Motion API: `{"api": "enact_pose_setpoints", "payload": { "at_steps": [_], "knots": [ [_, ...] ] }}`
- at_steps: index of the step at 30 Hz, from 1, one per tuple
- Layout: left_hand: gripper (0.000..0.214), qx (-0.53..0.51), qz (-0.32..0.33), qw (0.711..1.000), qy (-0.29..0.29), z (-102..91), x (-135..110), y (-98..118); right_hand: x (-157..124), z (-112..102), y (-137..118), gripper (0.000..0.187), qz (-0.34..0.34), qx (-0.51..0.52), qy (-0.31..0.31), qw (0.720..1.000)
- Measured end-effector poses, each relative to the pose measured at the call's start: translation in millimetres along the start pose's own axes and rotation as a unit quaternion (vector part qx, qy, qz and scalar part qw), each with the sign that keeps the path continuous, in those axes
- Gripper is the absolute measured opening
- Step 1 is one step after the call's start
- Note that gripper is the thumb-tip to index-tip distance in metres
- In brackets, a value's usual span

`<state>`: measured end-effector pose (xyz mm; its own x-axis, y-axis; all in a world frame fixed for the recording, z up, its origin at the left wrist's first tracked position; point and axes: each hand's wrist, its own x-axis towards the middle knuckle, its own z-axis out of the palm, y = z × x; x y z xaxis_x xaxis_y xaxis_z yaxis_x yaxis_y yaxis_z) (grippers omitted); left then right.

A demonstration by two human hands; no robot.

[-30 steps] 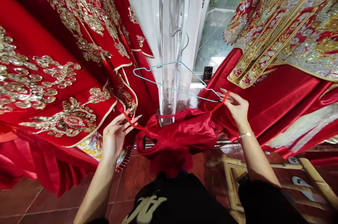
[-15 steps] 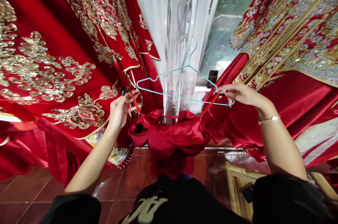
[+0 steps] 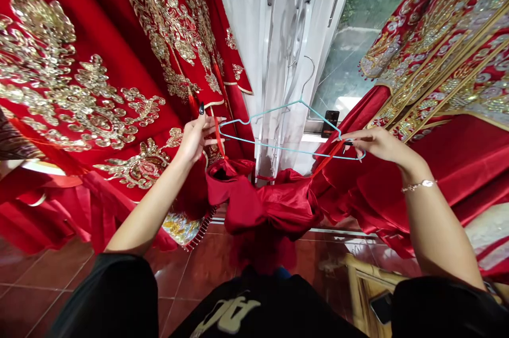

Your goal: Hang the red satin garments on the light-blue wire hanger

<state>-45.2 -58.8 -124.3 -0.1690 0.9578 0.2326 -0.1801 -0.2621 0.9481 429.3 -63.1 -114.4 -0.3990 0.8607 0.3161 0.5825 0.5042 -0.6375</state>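
Note:
A light blue wire hanger (image 3: pixel 292 127) hangs in front of a white curtain. Below it droops a plain red satin garment (image 3: pixel 270 202) with thin red straps. My left hand (image 3: pixel 198 136) pinches the left strap (image 3: pixel 218 139) beside the hanger's left end. My right hand (image 3: pixel 376 144) is closed on the right strap (image 3: pixel 328 157) at the hanger's right end, and its fingers touch the wire. A bracelet (image 3: pixel 417 185) sits on my right wrist.
Red robes with gold embroidery hang close on the left (image 3: pixel 99 94) and right (image 3: pixel 445 62). A white curtain (image 3: pixel 286 51) and a window (image 3: pixel 358 25) stand behind. A small dark device (image 3: pixel 331 120) rests on the sill. A bamboo chair (image 3: pixel 369 285) stands at lower right on red floor tiles.
Both hands rose with the straps up to the hanger's ends. The red garment lifted with them. The view tilted upward slightly.

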Motion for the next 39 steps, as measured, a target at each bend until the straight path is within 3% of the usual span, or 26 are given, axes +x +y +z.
{"api": "enact_pose_setpoints", "payload": {
  "at_steps": [6,9,11,13,15,17,18,19,21,22,23,24,26,29,33,35,39],
  "knots": [
    [0.047,0.056,-0.020,0.995,-0.077,43.3,7.2,21.2,1.0,5.3,7.0,0.028,-0.002,0.006,0.015,1.000],
    [0.047,0.157,-0.043,0.977,-0.138,61.5,12.7,26.1,0.1,11.7,9.2,0.024,0.028,0.010,0.045,0.999],
    [0.040,0.233,-0.033,0.961,-0.145,62.1,16.7,30.5,-0.7,15.1,8.7,0.025,0.036,0.010,0.057,0.998],
    [0.031,0.265,0.011,0.958,-0.106,53.3,16.3,35.9,-2.1,17.7,5.4,0.026,0.033,0.004,0.057,0.998],
    [0.022,0.290,0.106,0.951,-0.032,38.5,7.0,38.9,-5.7,20.8,0.4,0.025,0.023,-0.007,0.074,0.997],
    [0.014,0.364,0.219,0.905,0.003,21.7,-12.4,33.8,-13.6,27.9,-1.6,0.028,0.013,0.002,0.102,0.995],
    [0.016,0.414,0.260,0.872,-0.015,13.5,-24.9,26.6,-19.4,34.2,0.7,0.032,0.008,0.023,0.127,0.992],
    [0.022,0.449,0.275,0.847,-0.072,5.6,-38.1,16.0,-25.9,43.0,5.9,0.037,0.005,0.054,0.167,0.984],
    [0.027,0.457,0.228,0.825,-0.242,-8.8,-62.7,-13.0,-39.3,68.0,25.7,0.042,0.013,0.130,0.287,0.949],
    [0.024,0.453,0.186,0.816,-0.308,-15.1,-72.6,-29.3,-44.9,83.3,39.3,0.038,0.027,0.157,0.362,0.918],
    [0.022,0.451,0.143,0.811,-0.344,-20.8,-80.2,-45.2,-49.2,99.7,54.0,0.034,0.062,0.165,0.399,0.900],
    [0.023,0.448,0.104,0.807,-0.370,-25.8,-85.5,-59.3,-52.0,116.3,68.7,0.030,0.121,0.147,0.375,0.907],
    [0.024,0.438,0.047,0.801,-0.405,-33.4,-89.9,-79.5,-52.9,147.0,93.4,0.029,0.237,0.043,0.223,0.945],
    [0.017,0.396,0.004,0.790,-0.468,-38.6,-86.2,-88.6,-47.6,179.3,111.5,0.023,0.290,-0.028,0.119,0.949],
    [0.018,0.361,-0.027,0.761,-0.538,-38.2,-76.2,-83.1,-41.2,189.5,112.4,0.014,0.319,-0.086,0.057,0.942],
    [0.024,0.369,-0.002,0.777,-0.510,-37.5,-71.7,-79.5,-40.8,183.8,111.6,0.013,0.323,-0.111,0.039,0.939],
    [0.033,0.355,0.047,0.843,-0.401,-37.0,-65.4,-70.6,-45.9,173.3,111.6,0.012,0.324,-0.116,0.012,0.939]
  ]
}}
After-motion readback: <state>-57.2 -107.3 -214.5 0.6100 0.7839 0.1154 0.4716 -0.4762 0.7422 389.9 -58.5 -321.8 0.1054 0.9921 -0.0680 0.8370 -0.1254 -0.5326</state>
